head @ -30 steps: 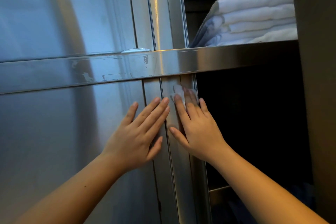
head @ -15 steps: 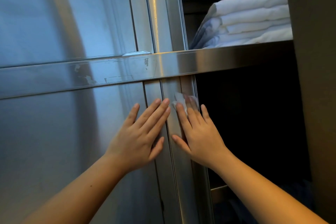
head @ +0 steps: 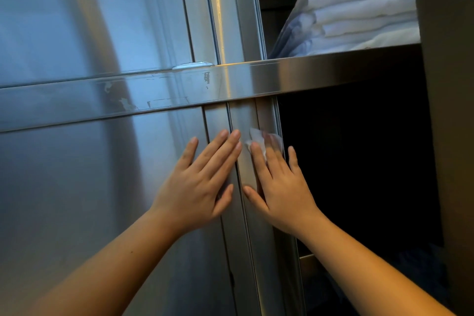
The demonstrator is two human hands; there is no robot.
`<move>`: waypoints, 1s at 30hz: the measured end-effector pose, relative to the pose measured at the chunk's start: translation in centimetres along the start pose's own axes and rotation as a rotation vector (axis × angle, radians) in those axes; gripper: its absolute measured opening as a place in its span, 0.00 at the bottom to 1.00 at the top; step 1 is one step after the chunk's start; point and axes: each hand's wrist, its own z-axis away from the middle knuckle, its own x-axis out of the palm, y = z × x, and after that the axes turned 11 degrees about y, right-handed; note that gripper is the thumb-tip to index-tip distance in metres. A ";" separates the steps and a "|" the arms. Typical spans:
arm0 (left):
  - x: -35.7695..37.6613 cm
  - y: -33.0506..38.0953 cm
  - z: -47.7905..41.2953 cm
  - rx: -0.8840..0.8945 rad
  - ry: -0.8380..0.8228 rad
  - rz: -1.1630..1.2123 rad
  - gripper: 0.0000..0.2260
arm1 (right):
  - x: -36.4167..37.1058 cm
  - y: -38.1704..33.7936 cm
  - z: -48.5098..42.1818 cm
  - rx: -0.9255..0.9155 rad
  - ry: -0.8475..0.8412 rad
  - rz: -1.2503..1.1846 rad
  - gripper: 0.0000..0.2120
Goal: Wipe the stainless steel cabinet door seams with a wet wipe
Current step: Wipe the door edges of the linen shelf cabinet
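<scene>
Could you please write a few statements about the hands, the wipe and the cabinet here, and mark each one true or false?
1. The right hand presses the wet wipe flat against the vertical steel strip. True.
2. The left hand holds a second wipe. False: it lies flat and bare on the cabinet door, fingers spread.
3. Folded white towels lie on the shelf above the open compartment. True.
4. The wipe lies on the horizontal steel bar. False: it lies below that bar.
5. Both hands are gloved. False: both are bare.
</scene>
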 end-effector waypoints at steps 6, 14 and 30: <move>-0.2 0.0 -0.1 -0.002 -0.008 0.001 0.27 | -0.6 0.5 -5.3 0.000 -0.007 0.003 0.35; -0.1 0.1 0.2 0.005 0.012 -0.023 0.25 | -0.2 0.2 -3.4 0.010 -0.063 -0.026 0.36; 1.2 5.2 6.3 -0.017 0.023 0.002 0.24 | 1.9 -1.2 5.2 0.027 0.066 -0.042 0.31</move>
